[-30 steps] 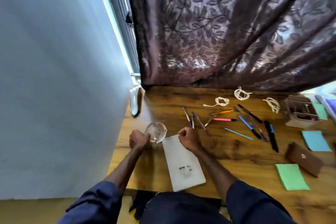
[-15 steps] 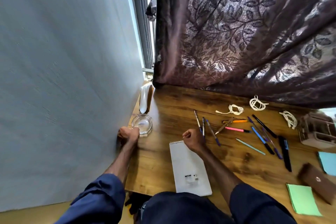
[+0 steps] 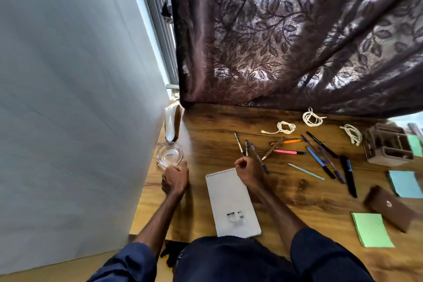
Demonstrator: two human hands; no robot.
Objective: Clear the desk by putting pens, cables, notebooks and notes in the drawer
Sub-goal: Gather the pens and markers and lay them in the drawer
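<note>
Head view: left hand (image 3: 175,179) sits fingers curled at the near rim of a glass dish (image 3: 169,154) by the wall; cannot tell if it pinches the rim. Right hand (image 3: 248,170) is curled over the top right corner of a white spiral notepad (image 3: 231,201); any hold on it is hidden. The notepad lies flat on the wooden desk (image 3: 217,121) near the front edge, between both forearms. Loose pens (image 3: 320,160) are scattered right of the right hand, and three coiled white cables (image 3: 286,127) lie behind them near the curtain (image 3: 286,41). Green notes (image 3: 372,229), blue notes (image 3: 404,183) and a brown case (image 3: 389,207) lie far right.
</note>
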